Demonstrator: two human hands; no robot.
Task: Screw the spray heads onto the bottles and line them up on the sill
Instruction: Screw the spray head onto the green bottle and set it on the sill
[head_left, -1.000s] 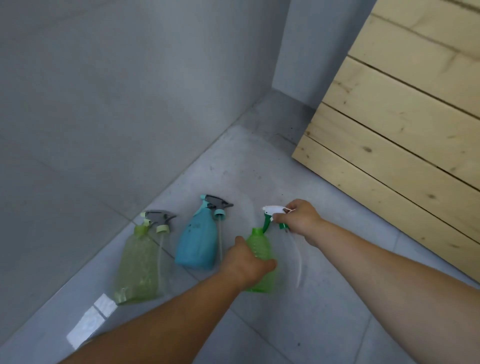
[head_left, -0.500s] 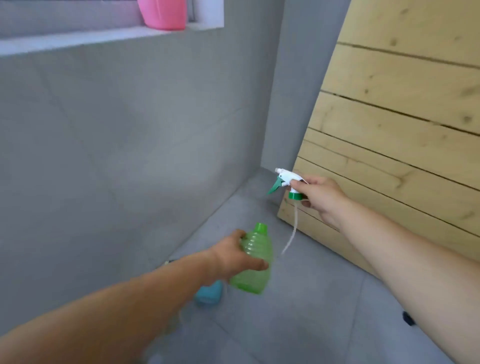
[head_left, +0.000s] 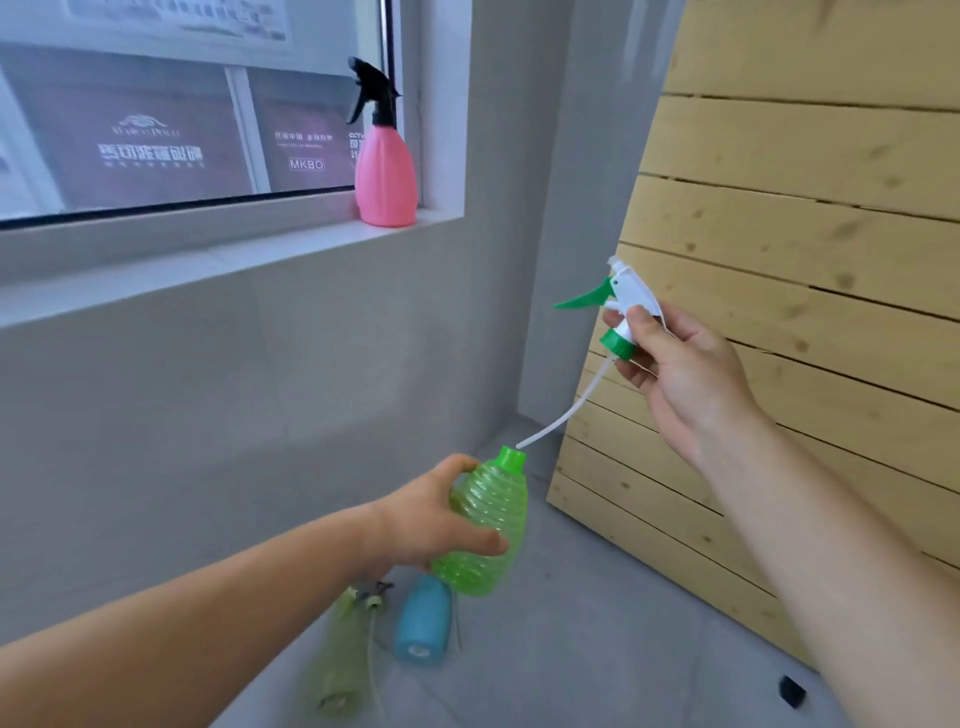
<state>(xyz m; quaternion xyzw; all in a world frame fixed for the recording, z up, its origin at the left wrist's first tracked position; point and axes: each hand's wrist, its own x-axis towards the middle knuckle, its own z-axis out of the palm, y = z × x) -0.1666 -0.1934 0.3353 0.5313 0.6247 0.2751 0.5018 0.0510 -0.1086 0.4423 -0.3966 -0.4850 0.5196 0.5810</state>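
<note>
1. Currently, the left hand (head_left: 431, 519) is gripping the ribbed green bottle (head_left: 485, 525) around its body, fingers closed on it, and is holding it in the air above the floor (head_left: 597, 649) with the open neck tilting up and to the right.
2. The right hand (head_left: 675, 364) is pinching the white and green spray head (head_left: 615, 306) at its green collar between thumb and fingers, and is holding it above and to the right of the bottle, apart from the neck.
3. The dip tube (head_left: 566, 410) of the spray head is hanging down to the left, and its tip is sitting just at the bottle's mouth; whether it is entering the opening cannot be told.
4. A pink bottle (head_left: 385, 179) with a black spray head (head_left: 371, 91) fitted is standing upright at the right end of the sill (head_left: 208, 260), beside the window frame.
5. A blue bottle (head_left: 422, 621) and a pale green bottle (head_left: 340, 660) are lying on the floor below the left hand, side by side, with loose spray heads near them; this area is blurred.
6. Wooden boards (head_left: 779, 260) are leaning against the wall to the right.
</note>
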